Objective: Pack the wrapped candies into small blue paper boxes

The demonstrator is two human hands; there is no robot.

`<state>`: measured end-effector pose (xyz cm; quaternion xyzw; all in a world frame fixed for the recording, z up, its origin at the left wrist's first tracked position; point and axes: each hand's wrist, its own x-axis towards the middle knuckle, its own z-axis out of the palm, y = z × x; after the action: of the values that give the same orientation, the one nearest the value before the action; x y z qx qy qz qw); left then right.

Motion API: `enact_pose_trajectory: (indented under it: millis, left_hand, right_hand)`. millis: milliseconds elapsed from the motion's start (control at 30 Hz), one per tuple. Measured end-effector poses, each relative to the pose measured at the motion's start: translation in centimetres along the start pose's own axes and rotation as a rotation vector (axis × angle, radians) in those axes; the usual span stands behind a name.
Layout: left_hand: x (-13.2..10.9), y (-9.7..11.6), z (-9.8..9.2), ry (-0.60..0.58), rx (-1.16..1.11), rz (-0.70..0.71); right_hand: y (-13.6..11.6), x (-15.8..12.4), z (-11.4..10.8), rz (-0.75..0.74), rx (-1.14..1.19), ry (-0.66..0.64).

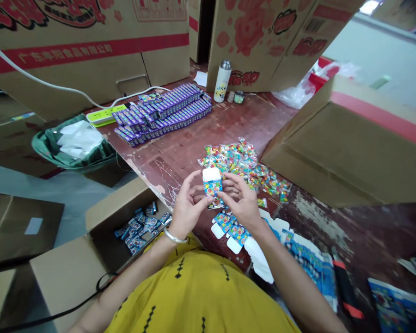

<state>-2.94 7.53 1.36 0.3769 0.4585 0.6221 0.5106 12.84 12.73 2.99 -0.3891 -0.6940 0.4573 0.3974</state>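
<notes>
A small blue printed candy box (213, 188) with its white top flap raised is held upright between both hands. My left hand (190, 203) grips its left side, thumb on the front. My right hand (241, 199) has its thumb on the front and its fingers at the right side. Just beyond my hands lies a heap of clear-wrapped colourful candies (235, 159). Unfolded blue cartons (234, 231) with white flaps lie below my right hand. Below and left, an open cardboard box (107, 245) holds several small blue boxes (137, 231).
Rows of purple boxes (169, 113) stand at the back of the table (156, 159), beside a yellow-green power strip (106, 114). A white bottle (223, 81) stands farther back. A large carton (350, 152) is at right, a red-and-black cutter (346, 289) at lower right and a green-lined bin (71, 143) at left.
</notes>
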Motion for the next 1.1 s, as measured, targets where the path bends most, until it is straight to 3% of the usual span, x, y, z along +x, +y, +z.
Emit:
enact_pose_trajectory:
  millis: [167, 367, 533, 700, 867, 1100]
  left_hand:
    - [-0.3, 0.0, 0.2, -0.044, 0.073, 0.036]
    - [-0.5, -0.3, -0.1, -0.204, 0.162, -0.076]
    - [-0.3, -0.2, 0.4, -0.104, 0.089, -0.102]
    - [-0.7, 0.0, 0.6, -0.072, 0.162, -0.086]
    - [-1.0, 0.4, 0.1, -0.092, 0.323, -0.035]
    - [-0.9, 1.0, 0.1, -0.18, 0.318, -0.045]
  right_hand:
    - [0.2, -0.3, 0.2, 0.005, 0.03, 0.023]
    - [0.5, -0.6, -0.2, -0.034, -0.08, 0.066]
    - [0.2, -0.5, 0.2, 0.028, 0.154, 0.102]
    - [-0.7, 0.4, -0.2, 0.122, 0.172, 0.01]
    - [-0.9, 1.4, -1.2, 0.273, 0.144, -0.076]
    - [-0.5, 2.1, -1.5, 0.316, 0.188, -0.103]
